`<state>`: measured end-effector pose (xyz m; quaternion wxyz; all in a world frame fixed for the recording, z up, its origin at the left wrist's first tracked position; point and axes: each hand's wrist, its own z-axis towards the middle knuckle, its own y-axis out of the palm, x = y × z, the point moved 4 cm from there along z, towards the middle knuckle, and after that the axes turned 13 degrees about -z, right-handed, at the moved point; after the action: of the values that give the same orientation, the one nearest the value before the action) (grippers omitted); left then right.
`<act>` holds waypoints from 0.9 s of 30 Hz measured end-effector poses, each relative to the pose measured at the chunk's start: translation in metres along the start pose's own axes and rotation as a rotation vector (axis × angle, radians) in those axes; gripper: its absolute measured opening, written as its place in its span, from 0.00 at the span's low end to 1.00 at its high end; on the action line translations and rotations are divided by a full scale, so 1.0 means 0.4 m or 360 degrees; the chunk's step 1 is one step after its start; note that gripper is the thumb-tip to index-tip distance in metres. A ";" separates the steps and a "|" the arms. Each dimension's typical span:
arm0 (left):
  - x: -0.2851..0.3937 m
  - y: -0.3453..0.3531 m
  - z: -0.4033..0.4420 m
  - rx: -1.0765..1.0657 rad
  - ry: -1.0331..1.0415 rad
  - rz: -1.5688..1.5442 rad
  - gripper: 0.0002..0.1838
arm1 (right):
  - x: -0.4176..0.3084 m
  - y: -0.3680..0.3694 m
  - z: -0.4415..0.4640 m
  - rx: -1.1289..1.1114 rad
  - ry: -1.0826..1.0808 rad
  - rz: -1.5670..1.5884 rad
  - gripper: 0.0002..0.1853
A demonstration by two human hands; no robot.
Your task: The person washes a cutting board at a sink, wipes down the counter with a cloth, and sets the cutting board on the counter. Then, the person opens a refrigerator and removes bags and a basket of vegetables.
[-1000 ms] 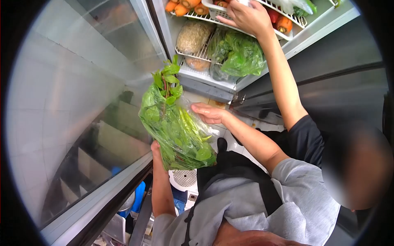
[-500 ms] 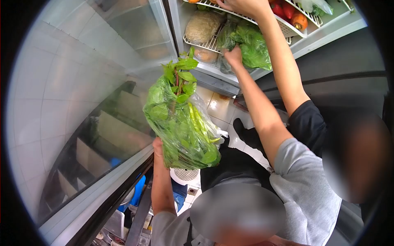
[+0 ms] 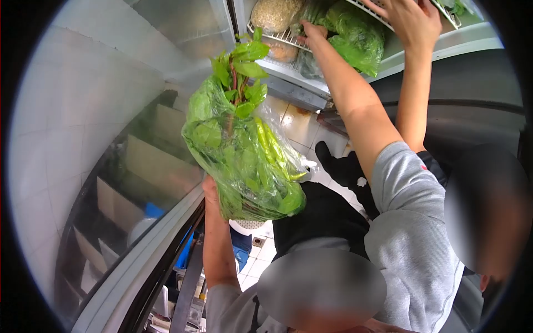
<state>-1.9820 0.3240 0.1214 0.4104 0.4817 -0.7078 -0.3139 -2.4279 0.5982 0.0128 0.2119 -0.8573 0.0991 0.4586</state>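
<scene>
A clear plastic bag of leafy greens (image 3: 239, 166) hangs at the centre, with leafy stems sticking out of its top and long green peppers (image 3: 269, 144) along its right side. My left hand (image 3: 210, 188) grips its lower left side; most of the fingers are hidden behind the bag. Inside the fridge, my right hand (image 3: 314, 33) is closed on the edge of a bag of darker greens (image 3: 311, 65) at the lower shelf. Against that hand's right side lies a bulging bag of bright green leaves (image 3: 358, 41).
A co-worker's hand (image 3: 413, 25) with spread fingers is at the upper wire shelf (image 3: 372, 12), its arm beside mine. A bag of pale food (image 3: 277, 14) sits on the lower rack. The open glass door (image 3: 127, 183) stands at left, above the tiled floor (image 3: 297, 125).
My right hand has moved farther in along the lower shelf. The co-worker's hand has shifted right, its fingers now spread. The held bag has moved slightly left, and the view has tilted down.
</scene>
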 end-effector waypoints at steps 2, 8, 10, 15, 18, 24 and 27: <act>0.001 0.042 -0.004 0.0025 -0.0021 0.0006 0.42 | 0.001 0.010 -0.003 0.0062 0.0027 0.0225 0.19; -0.001 0.013 0.004 -0.0144 -0.0091 -0.0032 0.42 | 0.023 0.023 0.034 -0.0662 0.0102 0.0683 0.05; -0.003 0.026 -0.002 -0.0090 -0.0055 -0.0036 0.42 | 0.030 0.004 0.052 -0.0833 0.0138 0.0651 0.05; -0.003 -0.014 0.019 -0.0143 0.0037 -0.0029 0.40 | 0.049 -0.024 -0.126 -0.1386 0.0278 0.0753 0.04; -0.001 0.001 0.013 -0.0160 0.0056 -0.0011 0.37 | 0.118 -0.013 -0.173 -0.1484 0.0195 0.0847 0.04; -0.009 -0.010 0.003 -0.0122 0.0106 -0.0051 0.34 | 0.240 -0.086 -0.251 -0.1739 -0.0003 0.0732 0.22; 0.000 -0.009 -0.004 -0.0126 0.0030 -0.0020 0.34 | 0.268 -0.128 -0.287 -0.1701 -0.0015 0.0483 0.24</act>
<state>-1.9788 0.3228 0.1191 0.4338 0.4724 -0.6879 -0.3397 -2.2638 0.5943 -0.0058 -0.3205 -0.8195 -0.0258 0.4743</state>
